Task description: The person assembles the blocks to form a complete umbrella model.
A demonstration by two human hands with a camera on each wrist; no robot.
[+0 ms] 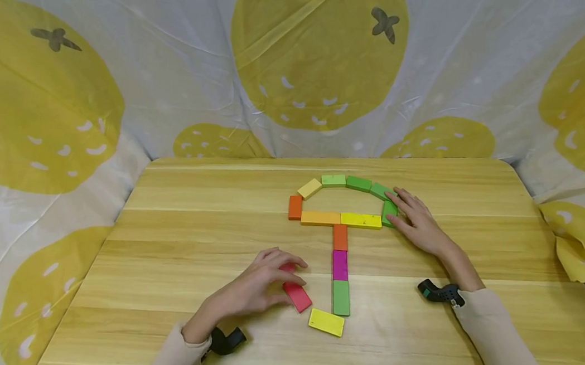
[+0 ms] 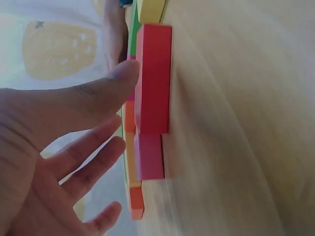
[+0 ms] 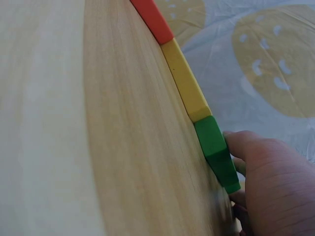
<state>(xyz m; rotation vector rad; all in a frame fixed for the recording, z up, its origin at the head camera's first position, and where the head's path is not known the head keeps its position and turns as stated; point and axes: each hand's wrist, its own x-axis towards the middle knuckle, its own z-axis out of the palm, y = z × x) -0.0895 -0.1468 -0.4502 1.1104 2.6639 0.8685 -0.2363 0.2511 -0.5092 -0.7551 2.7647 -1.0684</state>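
My left hand (image 1: 258,278) is low over the table, thumb and fingers spread around a red block (image 1: 299,300). In the left wrist view its thumb (image 2: 98,93) overlaps the edge of that block, with the other fingers apart behind. A pink block (image 2: 149,157) lies end to end with the red one, partly hidden by the fingers in the head view. My right hand (image 1: 418,226) rests with extended fingers at the right end of an arch of blocks. Its fingertips are right at a green block (image 1: 389,211) and the lighter green block (image 1: 381,191) beside it.
Orange (image 1: 320,218) and yellow blocks (image 1: 360,220) form the arch's straight base. Below runs a stem of orange, magenta (image 1: 340,265) and green blocks (image 1: 342,297). A loose yellow block (image 1: 326,322) lies by the stem's foot. A patterned cloth (image 1: 203,76) hangs behind the wooden table (image 1: 195,215).
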